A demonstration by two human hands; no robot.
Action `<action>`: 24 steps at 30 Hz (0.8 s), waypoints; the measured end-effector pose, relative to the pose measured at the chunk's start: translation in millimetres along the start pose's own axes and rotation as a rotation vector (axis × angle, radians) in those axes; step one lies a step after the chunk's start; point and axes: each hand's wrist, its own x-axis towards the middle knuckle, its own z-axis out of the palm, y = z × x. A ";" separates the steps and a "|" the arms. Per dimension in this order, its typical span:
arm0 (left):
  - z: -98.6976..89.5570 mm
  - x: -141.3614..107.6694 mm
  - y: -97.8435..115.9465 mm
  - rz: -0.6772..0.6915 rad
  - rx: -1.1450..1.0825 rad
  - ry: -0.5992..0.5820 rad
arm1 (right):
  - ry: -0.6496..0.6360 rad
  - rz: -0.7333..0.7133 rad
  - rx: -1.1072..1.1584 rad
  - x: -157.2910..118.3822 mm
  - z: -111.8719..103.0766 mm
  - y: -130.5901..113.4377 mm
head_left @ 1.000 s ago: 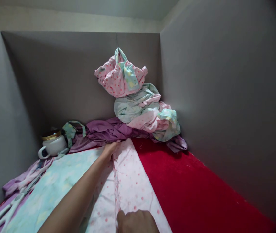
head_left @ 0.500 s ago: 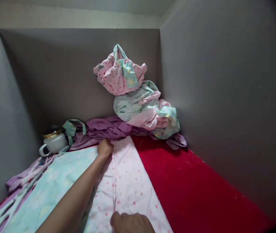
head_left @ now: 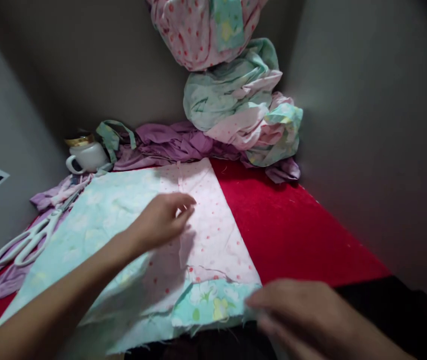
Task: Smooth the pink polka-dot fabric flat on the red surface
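Pink spotted fabric (head_left: 213,225) is lying flat on the red-covered bench (head_left: 303,225), its near edge reaching the bench's front, where a strip of turquoise floral print (head_left: 213,305) is running along the hem. A seam or fold line is running down its middle. On its left side it is joining or overlapping a pale mint fabric (head_left: 96,210), which is spreading out toward the left; which one lies on top I cannot tell.

The left hand (head_left: 160,220) is hovering over or lightly resting on the pink cloth near that centre line, its fingers (head_left: 185,200) loosely extended and gripping nothing. The right hand (head_left: 303,315) is sitting at the front right corner of the cloth, blurred, so whether its fingers are pinching the hem I cannot tell.

White-handled scissors (head_left: 25,242) are lying at the left on crumpled purple cloth (head_left: 168,145), which is also bunching along the back edge. A white cup with a gold lid (head_left: 83,152) is standing in the back left corner, beside a green strap (head_left: 111,135). A bundle of pink and mint fabrics (head_left: 232,85) is piling up against the grey partition (head_left: 367,125) in the back right corner.
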 end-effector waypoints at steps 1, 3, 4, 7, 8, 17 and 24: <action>3.9 -17.2 11.6 0.077 -0.011 -0.058 | 0.089 0.001 -0.006 5.0 -1.7 7.4; 12.9 -45.3 27.5 0.202 0.076 -0.182 | 0.215 -0.058 -0.072 15.6 0.0 22.5; 17.5 -55.9 30.8 0.234 0.151 -0.228 | 0.226 -0.110 -0.129 19.9 4.1 30.3; 30.5 -76.7 24.8 0.220 0.356 -0.339 | 0.104 -0.231 -0.313 25.3 26.8 53.1; 34.5 -81.4 19.4 0.203 0.388 -0.360 | 0.051 -0.240 -0.361 24.5 35.3 59.7; 38.4 -89.8 -1.9 0.235 0.368 -0.366 | -0.105 -0.194 -0.293 41.4 -4.8 57.1; 12.6 -24.6 32.5 0.030 0.315 -0.315 | 0.146 -0.216 -0.289 190.3 -21.5 66.7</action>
